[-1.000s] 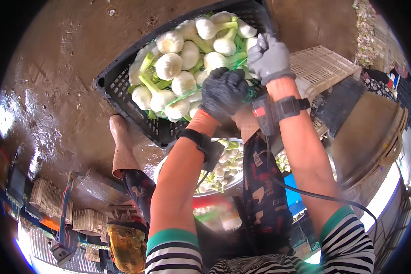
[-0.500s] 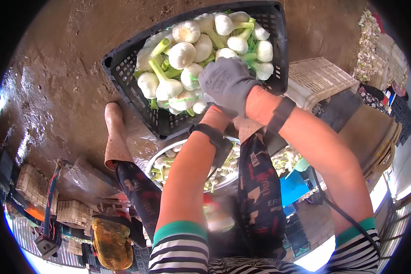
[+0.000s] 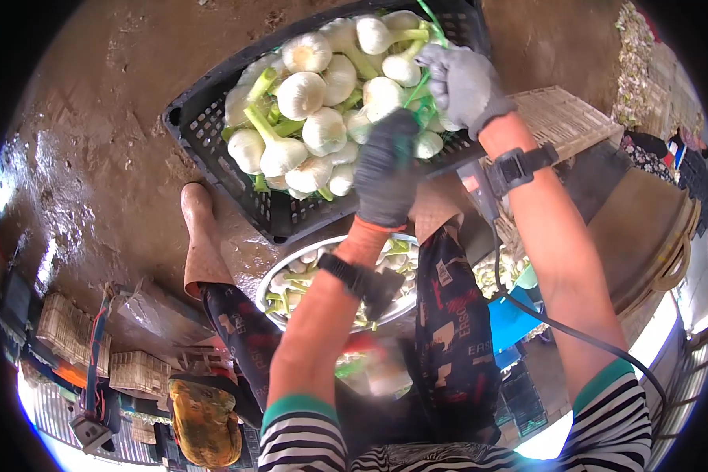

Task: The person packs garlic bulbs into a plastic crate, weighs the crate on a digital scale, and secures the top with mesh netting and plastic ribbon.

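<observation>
In front of me a black plastic crate (image 3: 212, 169) holds many white garlic bulbs (image 3: 303, 94) with short green stalks. Thin green netting (image 3: 418, 90) lies over the bulbs at the right side. My right hand (image 3: 464, 85), in a light grey glove, is closed above the crate's right end, with green strands at its fingers. My left hand (image 3: 387, 169), in a darker grey glove, is closed and blurred over the near side of the bulbs, with a green strand beside it. The netting stretches between both hands; their exact grip is partly hidden.
A round metal basin (image 3: 271, 279) of smaller garlic stands between my legs. An upturned pale crate (image 3: 562, 122) is at the right, near a brown round tub (image 3: 645, 228). A black cable (image 3: 558, 321) runs along my right arm. The floor (image 3: 94, 149) is wet and muddy.
My hands were together over the crate's near right side and are now apart. The right moved up and right, stretching green netting; the left moved slightly left.
</observation>
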`<act>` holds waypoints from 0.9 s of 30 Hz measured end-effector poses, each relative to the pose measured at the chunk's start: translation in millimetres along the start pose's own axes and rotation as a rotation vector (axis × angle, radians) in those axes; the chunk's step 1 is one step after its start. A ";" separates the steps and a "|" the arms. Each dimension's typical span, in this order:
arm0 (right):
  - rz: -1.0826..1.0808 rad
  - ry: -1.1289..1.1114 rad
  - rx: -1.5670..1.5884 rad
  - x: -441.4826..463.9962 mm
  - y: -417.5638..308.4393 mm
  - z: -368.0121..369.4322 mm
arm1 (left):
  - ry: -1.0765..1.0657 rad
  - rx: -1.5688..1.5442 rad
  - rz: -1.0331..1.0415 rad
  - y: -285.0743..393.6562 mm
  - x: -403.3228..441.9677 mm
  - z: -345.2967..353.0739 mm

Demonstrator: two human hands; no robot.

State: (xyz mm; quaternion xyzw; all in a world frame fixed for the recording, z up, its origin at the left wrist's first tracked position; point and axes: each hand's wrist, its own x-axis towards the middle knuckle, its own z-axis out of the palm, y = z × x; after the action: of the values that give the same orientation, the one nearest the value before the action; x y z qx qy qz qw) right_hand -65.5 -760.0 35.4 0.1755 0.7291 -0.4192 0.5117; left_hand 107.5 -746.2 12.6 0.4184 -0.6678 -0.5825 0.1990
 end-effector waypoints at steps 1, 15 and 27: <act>0.005 0.033 0.052 -0.8 5.3 -14.8 | 0.104 -0.138 -0.204 11.2 3.3 -1.7; -0.118 0.215 0.266 -14.7 45.8 -35.5 | -0.360 -2.054 -0.600 -15.5 49.6 -13.3; -0.293 -0.142 0.292 -43.8 50.5 -56.8 | -0.567 0.018 0.143 21.8 70.0 -6.3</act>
State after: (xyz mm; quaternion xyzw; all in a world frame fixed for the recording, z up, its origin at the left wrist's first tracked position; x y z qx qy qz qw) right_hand -46.8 -677.8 59.8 0.1099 0.6405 -0.6015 0.4646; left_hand 65.1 -806.0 19.2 0.1923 -0.7298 -0.6548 0.0411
